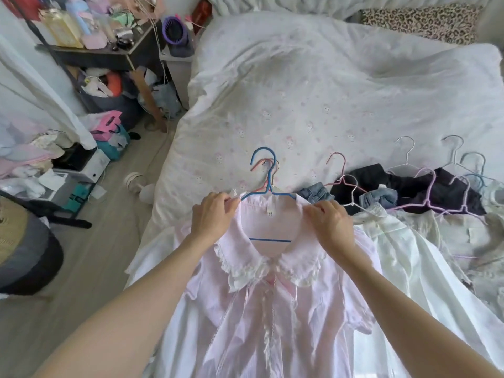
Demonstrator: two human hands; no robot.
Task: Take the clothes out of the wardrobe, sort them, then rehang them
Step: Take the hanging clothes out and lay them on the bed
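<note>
Pink blouse on one blue hanger, pinched by left hand, right hand.

A bed under a rumpled white quilt with a faint pink print carries the clothes. Along its near edge a pale pink blouse lies flat on a blue hanger. Just right of it lies a cream-white garment, and beyond that dark garments and bits of denim on white, pink and lilac hangers. A leopard-print cloth sits at the far edge.
</note>
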